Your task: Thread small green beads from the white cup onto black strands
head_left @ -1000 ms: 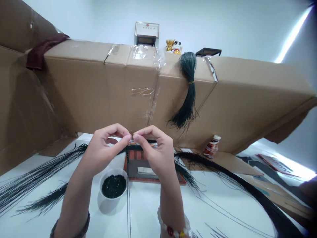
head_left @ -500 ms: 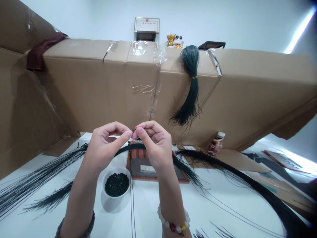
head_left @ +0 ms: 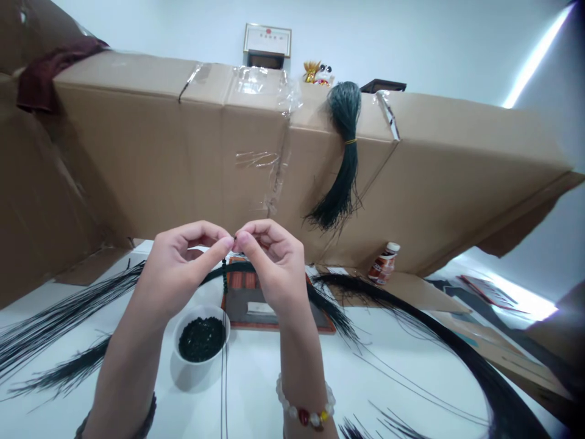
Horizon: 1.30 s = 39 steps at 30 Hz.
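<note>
Both hands are raised at the centre of the head view with their fingertips nearly meeting. My left hand (head_left: 176, 271) is closed in a pinch of thumb and forefinger. Facing it, my right hand (head_left: 276, 262) pinches the same way, and a tiny dark bit of cord shows between the two. A dark cord with small beads or knots (head_left: 224, 277) hangs below the left fingertips, its two thin strands trailing down to the table's near side. Below my left hand stands a white bowl (head_left: 183, 361) of small dark green beads (head_left: 202, 339). Fingertips hide most of what is gripped.
Behind the hands lies a red-framed tray (head_left: 292, 328) with a bundle of dark cords (head_left: 331, 308) across it. More cords (head_left: 77, 311) spread at left, and a long black bundle (head_left: 411, 311) curves at right. A bottle (head_left: 384, 264) stands by the cardboard wall (head_left: 196, 158), where another cord bundle (head_left: 346, 152) hangs.
The whole view has shifted, so most things appear slightly further left. Both hands stay pinched together; the bit of cord showing between the fingertips is smaller now.
</note>
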Each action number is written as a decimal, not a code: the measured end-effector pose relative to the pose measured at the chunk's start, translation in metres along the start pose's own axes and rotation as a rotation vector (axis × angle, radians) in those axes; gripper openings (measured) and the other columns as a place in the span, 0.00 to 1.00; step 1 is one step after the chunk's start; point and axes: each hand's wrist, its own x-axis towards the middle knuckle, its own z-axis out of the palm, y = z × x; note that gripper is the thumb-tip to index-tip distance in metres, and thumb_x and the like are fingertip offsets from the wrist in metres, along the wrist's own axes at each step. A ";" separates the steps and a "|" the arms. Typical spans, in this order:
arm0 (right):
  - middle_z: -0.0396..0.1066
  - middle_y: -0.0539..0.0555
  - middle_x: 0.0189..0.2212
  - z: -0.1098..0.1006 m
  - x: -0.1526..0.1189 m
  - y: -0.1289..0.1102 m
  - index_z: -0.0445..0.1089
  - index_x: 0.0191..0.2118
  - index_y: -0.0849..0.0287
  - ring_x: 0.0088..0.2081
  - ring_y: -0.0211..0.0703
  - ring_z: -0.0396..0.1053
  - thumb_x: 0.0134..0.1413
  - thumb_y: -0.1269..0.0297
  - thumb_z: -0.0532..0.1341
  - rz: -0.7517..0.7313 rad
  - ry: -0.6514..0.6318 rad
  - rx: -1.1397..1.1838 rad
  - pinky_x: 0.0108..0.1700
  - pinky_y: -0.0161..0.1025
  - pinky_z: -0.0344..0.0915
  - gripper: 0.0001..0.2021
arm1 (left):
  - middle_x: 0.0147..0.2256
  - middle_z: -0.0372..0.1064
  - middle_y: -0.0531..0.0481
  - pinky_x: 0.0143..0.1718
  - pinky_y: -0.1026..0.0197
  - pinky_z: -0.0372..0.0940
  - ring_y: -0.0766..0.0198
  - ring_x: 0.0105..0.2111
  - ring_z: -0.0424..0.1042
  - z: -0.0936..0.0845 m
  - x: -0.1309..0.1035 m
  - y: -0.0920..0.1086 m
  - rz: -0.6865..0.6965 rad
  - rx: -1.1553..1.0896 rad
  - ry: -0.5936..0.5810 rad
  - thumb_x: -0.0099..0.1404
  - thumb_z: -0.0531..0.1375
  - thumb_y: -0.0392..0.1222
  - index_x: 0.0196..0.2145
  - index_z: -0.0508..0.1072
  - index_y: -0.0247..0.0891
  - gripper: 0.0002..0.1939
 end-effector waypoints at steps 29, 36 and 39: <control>0.70 0.49 0.26 0.018 -0.009 0.002 0.70 0.29 0.58 0.27 0.36 0.66 0.62 0.51 0.60 0.350 -0.309 0.010 0.34 0.36 0.65 0.16 | 0.31 0.73 0.53 0.17 0.74 0.59 0.73 0.26 0.67 -0.007 0.015 -0.004 -0.129 -0.746 0.259 0.54 0.72 0.41 0.27 0.78 0.37 0.08; 0.67 0.48 0.25 0.025 -0.016 -0.009 0.65 0.29 0.56 0.27 0.36 0.62 0.55 0.51 0.66 0.234 -0.116 -0.257 0.31 0.36 0.60 0.15 | 0.33 0.74 0.57 0.23 0.71 0.65 0.73 0.28 0.71 -0.013 0.012 0.000 -0.219 -0.862 0.243 0.54 0.72 0.40 0.28 0.76 0.39 0.09; 0.54 0.44 0.19 0.030 -0.025 -0.023 0.53 0.22 0.55 0.23 0.35 0.52 0.56 0.56 0.64 0.081 -0.095 -0.587 0.26 0.37 0.50 0.20 | 0.32 0.73 0.56 0.23 0.71 0.65 0.73 0.29 0.71 -0.013 0.011 0.001 -0.210 -0.840 0.247 0.52 0.74 0.41 0.29 0.76 0.39 0.11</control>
